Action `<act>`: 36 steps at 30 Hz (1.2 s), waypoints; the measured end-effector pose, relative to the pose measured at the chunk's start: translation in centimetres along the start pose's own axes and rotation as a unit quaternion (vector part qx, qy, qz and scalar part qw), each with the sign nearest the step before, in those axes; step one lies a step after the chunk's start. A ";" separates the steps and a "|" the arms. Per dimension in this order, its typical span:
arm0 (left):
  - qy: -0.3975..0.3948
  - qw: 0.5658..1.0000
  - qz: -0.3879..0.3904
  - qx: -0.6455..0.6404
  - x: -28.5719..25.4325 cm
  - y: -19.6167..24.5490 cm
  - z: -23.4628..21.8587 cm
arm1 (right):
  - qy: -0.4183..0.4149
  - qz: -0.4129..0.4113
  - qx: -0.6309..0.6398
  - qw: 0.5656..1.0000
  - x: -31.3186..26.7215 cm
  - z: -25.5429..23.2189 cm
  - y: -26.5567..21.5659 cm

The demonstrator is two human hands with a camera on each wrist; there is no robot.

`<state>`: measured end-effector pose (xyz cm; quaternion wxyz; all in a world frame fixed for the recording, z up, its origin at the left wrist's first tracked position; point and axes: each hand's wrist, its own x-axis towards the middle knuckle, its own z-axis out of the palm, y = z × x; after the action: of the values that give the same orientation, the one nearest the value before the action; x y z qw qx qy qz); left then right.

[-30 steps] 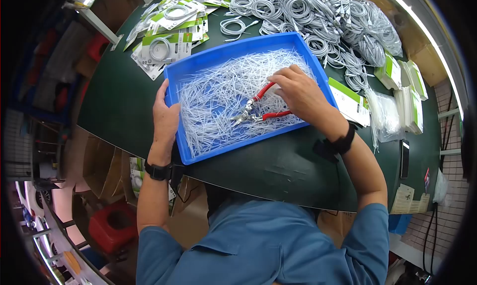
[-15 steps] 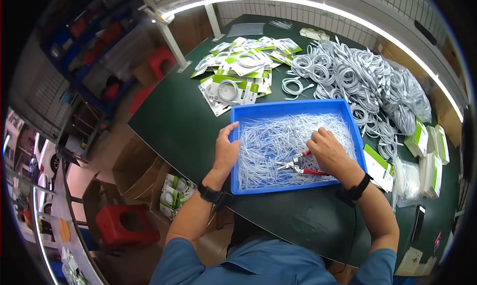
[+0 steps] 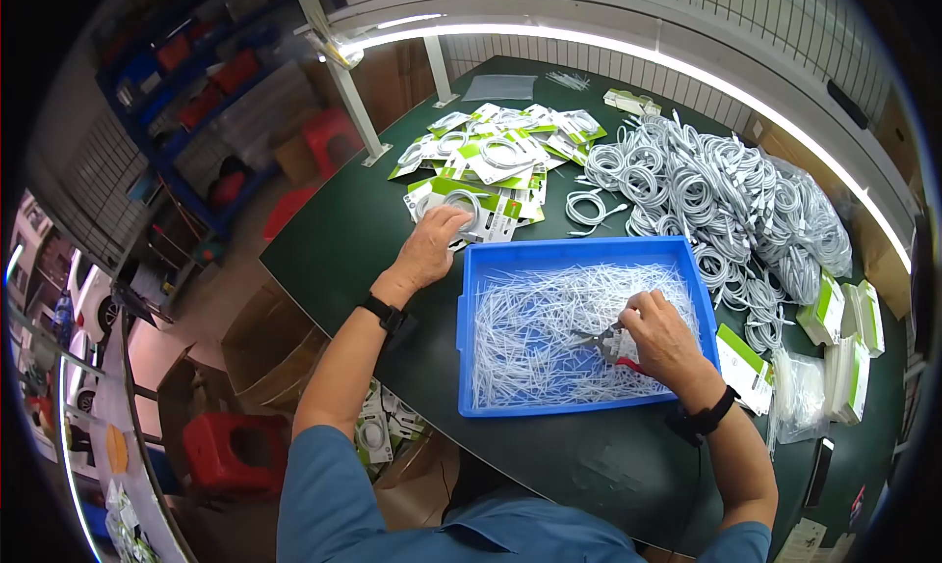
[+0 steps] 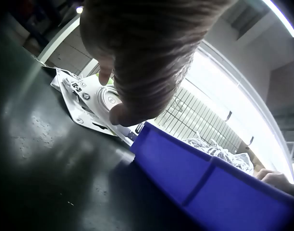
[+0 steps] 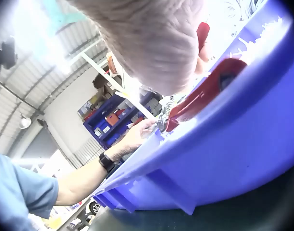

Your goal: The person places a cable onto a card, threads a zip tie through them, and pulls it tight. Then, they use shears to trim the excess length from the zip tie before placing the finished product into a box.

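Over the nearest carded cable pack, my left hand reaches past the blue tray's left corner. In the left wrist view, its thumb and a finger stand apart at the coiled grey cable on that card. My right hand holds red-handled cutting pliers above the tray, their metal tips directed left. One red handle shows large in the right wrist view, beneath the palm. Thin white plastic strips cover much of the tray's floor.
More carded cable packs lie heaped at the back left. A single coiled cable lies behind the tray, beside a big pile of grey cables. Boxes and a bag of white strips stand at the right.
My left hand has left the tray's left rim and moved up and away to the cable packs. The right hand keeps the pliers over the tray. The head view has tilted up and left.
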<state>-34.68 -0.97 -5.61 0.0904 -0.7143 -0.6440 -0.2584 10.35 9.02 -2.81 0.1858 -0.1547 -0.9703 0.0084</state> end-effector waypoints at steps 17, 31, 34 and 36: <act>-0.112 0.991 -0.067 -0.017 4.3 -1.6 -2.0 | 0.098 0.277 0.812 0.504 -5.2 -2.2 -2.2; -0.159 0.981 -0.015 0.110 32.9 0.4 8.1 | 0.092 0.302 0.853 0.416 -8.0 -2.3 -4.6; -0.219 0.962 -0.050 0.153 36.2 -0.4 12.4 | 0.088 0.295 0.852 0.424 -8.9 -2.4 -4.1; -0.264 0.948 -0.091 0.152 38.0 -1.0 14.5 | 0.083 0.292 0.858 0.414 -9.1 -2.3 -3.5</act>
<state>-30.54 39.09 0.34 0.0004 -0.6728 -0.7390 0.0336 18.22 2.81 -3.64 0.2877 -0.1887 -0.3341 0.8775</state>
